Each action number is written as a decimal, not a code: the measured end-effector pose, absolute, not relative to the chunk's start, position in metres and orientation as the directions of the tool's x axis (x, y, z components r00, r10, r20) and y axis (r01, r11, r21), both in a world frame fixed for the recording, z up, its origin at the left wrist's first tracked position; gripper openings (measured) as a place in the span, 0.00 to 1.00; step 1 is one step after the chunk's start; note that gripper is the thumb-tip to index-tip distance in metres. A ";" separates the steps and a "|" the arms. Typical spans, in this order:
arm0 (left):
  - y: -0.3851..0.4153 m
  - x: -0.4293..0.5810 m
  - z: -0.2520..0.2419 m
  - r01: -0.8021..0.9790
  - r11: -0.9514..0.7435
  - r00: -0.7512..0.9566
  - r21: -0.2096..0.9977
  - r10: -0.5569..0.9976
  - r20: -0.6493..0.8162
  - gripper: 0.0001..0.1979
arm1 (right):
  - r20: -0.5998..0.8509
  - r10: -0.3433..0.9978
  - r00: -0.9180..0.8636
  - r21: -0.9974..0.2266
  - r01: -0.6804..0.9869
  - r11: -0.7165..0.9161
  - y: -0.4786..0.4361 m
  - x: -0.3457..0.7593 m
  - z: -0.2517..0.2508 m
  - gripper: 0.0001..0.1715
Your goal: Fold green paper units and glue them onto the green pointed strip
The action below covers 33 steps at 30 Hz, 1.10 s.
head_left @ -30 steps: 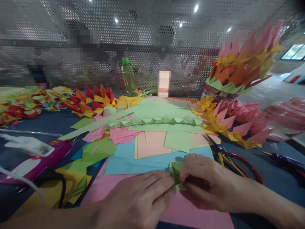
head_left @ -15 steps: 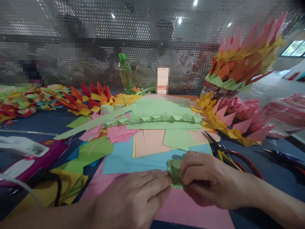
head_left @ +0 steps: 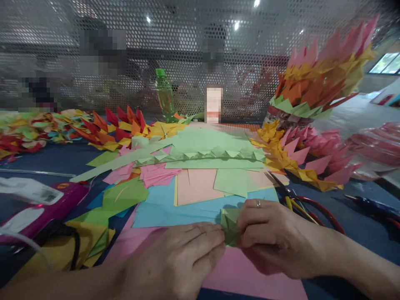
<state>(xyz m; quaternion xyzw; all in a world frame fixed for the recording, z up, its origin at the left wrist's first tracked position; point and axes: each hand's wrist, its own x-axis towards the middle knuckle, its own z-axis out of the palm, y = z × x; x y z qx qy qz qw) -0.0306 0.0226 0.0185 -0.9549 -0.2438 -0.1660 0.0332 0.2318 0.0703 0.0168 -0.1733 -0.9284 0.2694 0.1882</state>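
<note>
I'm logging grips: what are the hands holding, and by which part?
A green paper: the right hand holds its right side. The left hand is at its left edge; whether it grips cannot be told.

Premises: an indoor craft workspace, on the following evidence. The dark blue desk (head_left: 62, 160) carries stacked coloured sheets (head_left: 187, 213), a heap of cut scraps (head_left: 46, 130) and rows of folded paper points (head_left: 300, 156). A tiered paper construction (head_left: 321, 83) stands at the right. Scissors (head_left: 288, 191) and a magenta power strip (head_left: 78, 193) lie among the paper. A person's right hand (head_left: 265, 233) pinches a small green paper piece (head_left: 230, 227). A perforated metal screen (head_left: 193, 50) rises behind; a window (head_left: 386, 64) shows at far right. Whether workshop, classroom or shop: undetermined.
</note>
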 end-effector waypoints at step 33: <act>0.021 -0.022 0.028 0.485 -0.874 0.867 0.037 0.486 0.110 0.12 | 0.259 0.302 -0.918 -0.227 0.246 0.942 0.063 0.235 0.015 0.13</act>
